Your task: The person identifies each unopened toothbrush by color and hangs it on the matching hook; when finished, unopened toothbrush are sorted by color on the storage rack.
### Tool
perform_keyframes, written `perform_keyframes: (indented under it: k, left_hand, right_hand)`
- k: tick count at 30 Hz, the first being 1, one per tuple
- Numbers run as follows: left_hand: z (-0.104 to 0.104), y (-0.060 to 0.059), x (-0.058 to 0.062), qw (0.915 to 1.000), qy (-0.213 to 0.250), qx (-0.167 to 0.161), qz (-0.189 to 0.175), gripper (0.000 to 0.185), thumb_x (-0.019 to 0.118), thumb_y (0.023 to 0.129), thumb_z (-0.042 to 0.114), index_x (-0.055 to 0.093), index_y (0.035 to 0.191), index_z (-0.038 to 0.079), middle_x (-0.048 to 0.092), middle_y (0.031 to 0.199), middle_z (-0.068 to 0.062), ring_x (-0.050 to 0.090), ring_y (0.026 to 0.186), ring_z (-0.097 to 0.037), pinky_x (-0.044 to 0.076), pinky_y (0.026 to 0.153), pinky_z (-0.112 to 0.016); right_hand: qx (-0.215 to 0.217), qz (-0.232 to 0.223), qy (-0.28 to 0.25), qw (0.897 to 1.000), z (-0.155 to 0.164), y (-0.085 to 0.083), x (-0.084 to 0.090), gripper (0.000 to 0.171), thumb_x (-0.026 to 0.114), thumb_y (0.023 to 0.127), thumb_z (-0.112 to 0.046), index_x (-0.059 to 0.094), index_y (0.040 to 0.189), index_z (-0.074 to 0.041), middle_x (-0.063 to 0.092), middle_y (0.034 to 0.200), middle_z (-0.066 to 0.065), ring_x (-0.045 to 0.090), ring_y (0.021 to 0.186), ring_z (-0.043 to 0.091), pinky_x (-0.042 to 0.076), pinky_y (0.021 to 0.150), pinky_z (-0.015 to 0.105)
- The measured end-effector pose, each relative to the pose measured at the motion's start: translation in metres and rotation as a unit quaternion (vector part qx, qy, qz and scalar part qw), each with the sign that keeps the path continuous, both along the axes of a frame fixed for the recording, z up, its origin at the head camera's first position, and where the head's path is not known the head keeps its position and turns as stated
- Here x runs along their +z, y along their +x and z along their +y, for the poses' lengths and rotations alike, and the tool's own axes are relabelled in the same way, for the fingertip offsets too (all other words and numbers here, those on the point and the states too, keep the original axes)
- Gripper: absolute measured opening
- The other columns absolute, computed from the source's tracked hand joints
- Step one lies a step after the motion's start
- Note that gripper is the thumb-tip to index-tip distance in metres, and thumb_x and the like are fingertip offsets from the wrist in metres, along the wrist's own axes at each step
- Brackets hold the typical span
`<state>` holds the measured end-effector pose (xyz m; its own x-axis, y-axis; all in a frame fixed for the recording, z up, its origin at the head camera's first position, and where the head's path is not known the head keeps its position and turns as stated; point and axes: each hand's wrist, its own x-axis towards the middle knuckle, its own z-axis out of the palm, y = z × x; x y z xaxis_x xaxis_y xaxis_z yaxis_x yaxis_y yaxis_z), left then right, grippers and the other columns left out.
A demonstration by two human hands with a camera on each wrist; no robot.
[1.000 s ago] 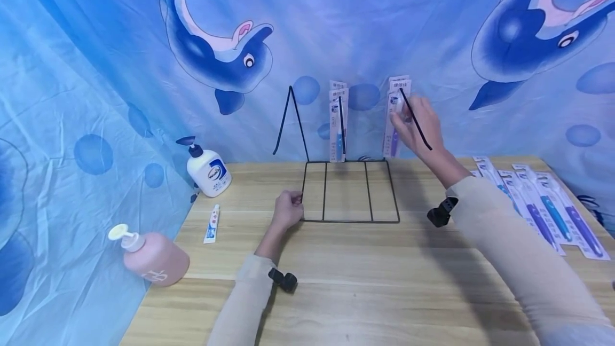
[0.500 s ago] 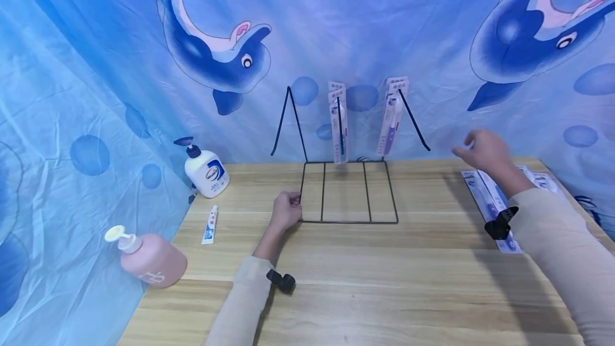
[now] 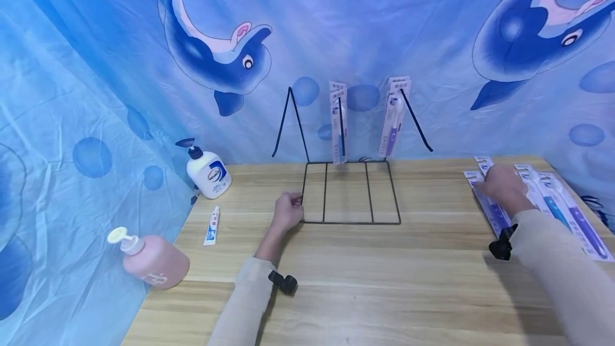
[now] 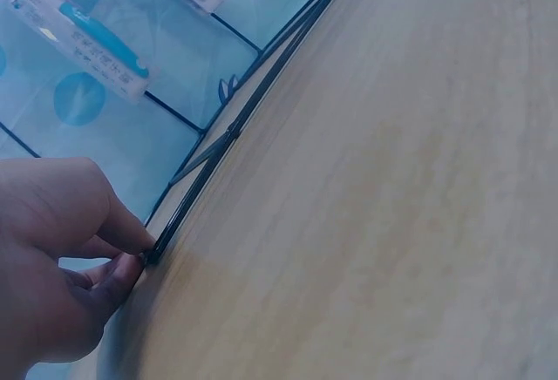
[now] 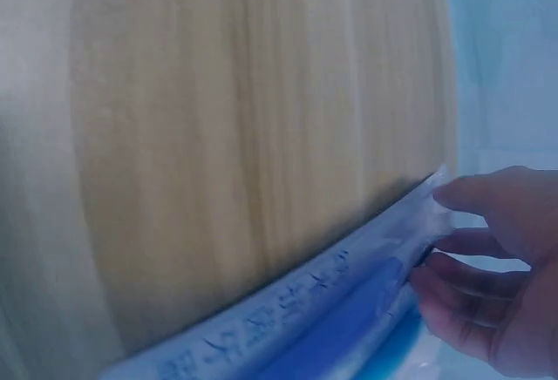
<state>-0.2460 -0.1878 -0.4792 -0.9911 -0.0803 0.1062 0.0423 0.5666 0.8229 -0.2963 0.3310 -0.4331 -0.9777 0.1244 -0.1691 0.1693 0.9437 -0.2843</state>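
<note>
Fingers of right hand curled, pinching edge of nearest toothbrush pack flat on desk. Left hand pinching wire rack corner farther back. Might drag neighbouring packs along, all overlapping and slippery.

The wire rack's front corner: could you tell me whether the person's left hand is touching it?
Touching. In the left wrist view the left hand pinches the wire rack at its corner, fingertips on the black wire.
</note>
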Motion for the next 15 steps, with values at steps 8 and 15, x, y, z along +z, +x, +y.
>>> perform_keyframes:
  k: [8,15]
  left_hand:
    - [0.002,0.002,0.0,1.0,0.007,-0.002,-0.001,0.042,0.055,0.077,-0.015,0.065,0.117,-0.013,0.064,0.091,-0.014,0.062,0.082,-0.022,0.057,0.076,-0.029]
    - [-0.001,0.0,-0.002,0.9999,-0.011,0.001,0.004,0.043,0.056,0.076,-0.012,0.066,0.118,-0.01,0.064,0.09,-0.012,0.06,0.082,-0.021,0.056,0.076,-0.032]
  right_hand:
    - [-0.004,0.036,-0.011,0.999,-0.006,0.005,-0.001,0.027,0.052,0.092,-0.019,0.053,0.083,0.007,0.052,0.071,0.02,0.053,0.061,0.033,0.043,0.051,0.043]
    - [0.066,0.134,-0.03,0.988,-0.013,0.006,0.021,0.023,0.047,0.092,-0.012,0.043,0.075,0.004,0.046,0.065,0.019,0.047,0.057,0.033,0.041,0.047,0.043]
